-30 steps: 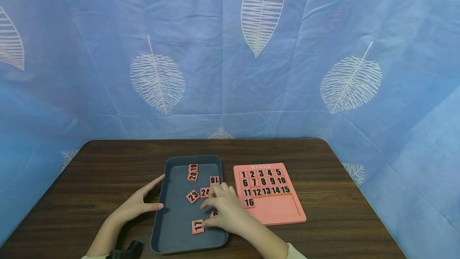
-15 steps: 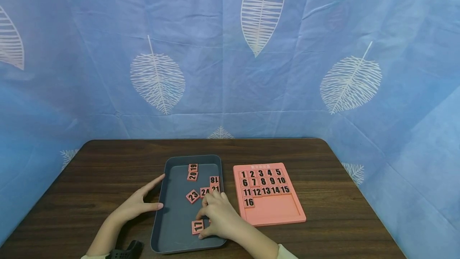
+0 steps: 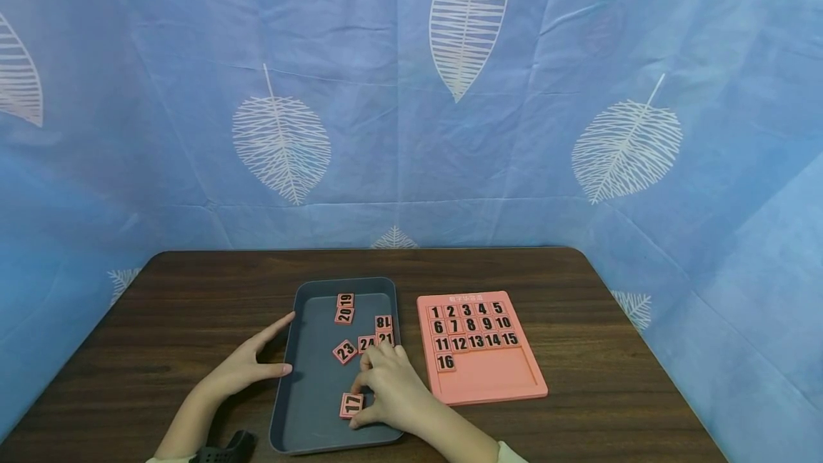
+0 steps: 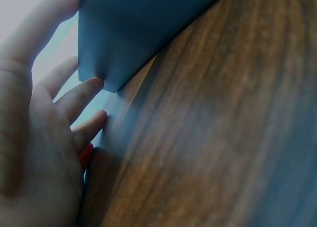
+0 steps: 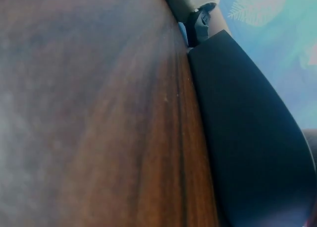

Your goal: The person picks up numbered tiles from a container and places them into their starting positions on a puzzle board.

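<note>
The grey tray [image 3: 311,391] lies on the table with several pink number tiles inside. My right hand [image 3: 393,386] reaches over its right rim and pinches the 17 tile [image 3: 351,405] between thumb and index finger. Close by are the 24 tile [image 3: 366,344] and the 21 tile [image 3: 384,338], the latter partly covered by that hand. My left hand [image 3: 239,364] touches the tray's left rim with thumb and a fingertip, fingers extended. In the left wrist view, its fingers [image 4: 79,95] lie against the tray wall [image 4: 133,33]. The right wrist view shows mainly the tray's outer wall [image 5: 247,133].
Right of the tray lies a pink number board [image 3: 491,376] with tiles 1 to 16 in rows. Farther up the tray are the 23 tile [image 3: 345,351], 20 tile [image 3: 344,315], 19 tile [image 3: 346,299] and 18 tile [image 3: 383,322]. A blue curtain [image 3: 398,127] hangs behind the table.
My right hand has moved down and left within the tray to the 17 tile, which has shifted slightly left and turned a little. The 21 tile has come into sight. The left hand stays put.
</note>
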`<state>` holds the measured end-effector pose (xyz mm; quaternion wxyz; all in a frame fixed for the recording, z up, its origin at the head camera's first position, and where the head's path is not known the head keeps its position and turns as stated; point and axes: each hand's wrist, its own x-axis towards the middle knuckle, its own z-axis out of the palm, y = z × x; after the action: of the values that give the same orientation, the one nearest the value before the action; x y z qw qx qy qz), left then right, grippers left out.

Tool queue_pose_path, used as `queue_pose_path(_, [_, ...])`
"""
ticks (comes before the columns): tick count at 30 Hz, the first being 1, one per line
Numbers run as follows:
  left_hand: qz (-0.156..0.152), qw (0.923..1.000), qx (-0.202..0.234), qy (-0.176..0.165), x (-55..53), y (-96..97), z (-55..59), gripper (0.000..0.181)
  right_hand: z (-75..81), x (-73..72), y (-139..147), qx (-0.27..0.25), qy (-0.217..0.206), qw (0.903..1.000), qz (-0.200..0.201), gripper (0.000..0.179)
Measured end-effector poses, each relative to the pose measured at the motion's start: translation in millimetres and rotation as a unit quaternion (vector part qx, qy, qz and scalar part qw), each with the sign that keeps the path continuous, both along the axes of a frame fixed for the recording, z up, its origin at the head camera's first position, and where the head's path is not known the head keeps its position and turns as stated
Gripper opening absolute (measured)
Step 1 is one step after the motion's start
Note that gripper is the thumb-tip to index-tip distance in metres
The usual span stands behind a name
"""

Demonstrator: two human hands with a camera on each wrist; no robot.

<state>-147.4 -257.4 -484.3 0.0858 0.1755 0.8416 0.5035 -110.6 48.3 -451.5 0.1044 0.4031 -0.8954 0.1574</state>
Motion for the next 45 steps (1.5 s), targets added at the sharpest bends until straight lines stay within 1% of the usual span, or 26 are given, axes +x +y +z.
queue_pose_path(7, [-0.004,1.0000,0.005,-0.003,-0.2,-0.3,-0.4,0.083,4.4,3.7,5,-0.045,-0.008,0.9988,-0.015,0.035])
queue_pose_path(11, [-0.006,1.0000,0.006,-0.002,-0.3,-0.9,-0.3,0.083,7.4,5.0,13,-0.059,-0.019,0.9974,-0.038,0.036])
queue_pose_path(14, [-0.006,1.0000,0.005,-0.001,-0.4,-1.0,0.0,0.082,8.8,5.2,21,-0.064,-0.034,0.9954,-0.064,0.035])
queue_pose_path(18, [-0.006,1.0000,0.003,0.001,-0.3,-0.5,0.4,0.082,8.9,5.0,36,-0.084,-0.036,0.9906,-0.102,0.034])
queue_pose_path(24, [-0.007,1.0000,0.003,-0.004,-0.2,-0.5,0.3,0.082,5.2,2.4,57,-0.144,-0.010,0.9769,-0.158,0.028])
queue_pose_path(27, [-0.004,1.0000,0.001,-0.006,-0.2,-1.0,-0.2,0.082,5.0,-0.5,64,-0.164,-0.015,0.9722,-0.166,0.026])
queue_pose_path(29, [-0.004,1.0000,-0.001,-0.008,-0.2,-1.2,-0.5,0.082,6.4,-2.8,66,-0.167,-0.020,0.9723,-0.162,0.027])
queue_pose_path(31, [-0.004,1.0000,-0.002,-0.007,-0.2,-1.5,-0.5,0.082,8.6,-5.6,65,-0.159,-0.024,0.9747,-0.155,0.028])
queue_pose_path(34, [-0.004,1.0000,-0.001,-0.006,-0.1,-1.8,0.3,0.082,13.4,-11.3,60,-0.131,-0.025,0.9810,-0.141,0.029])
queue_pose_path(38, [-0.002,1.0000,-0.002,-0.003,-0.1,-1.9,0.6,0.082,17.8,-22.3,48,-0.074,-0.029,0.9884,-0.130,0.029])
queue_pose_path(41, [-0.005,1.0000,-0.003,-0.001,-0.4,-1.7,-0.2,0.082,16.4,-30.2,38,-0.035,-0.025,0.9908,-0.128,0.029])
queue_pose_path(45, [-0.008,1.0000,0.002,0.001,-1.1,-1.5,-0.9,0.083,10.4,-37.8,27,-0.006,-0.028,0.9914,-0.128,0.026])
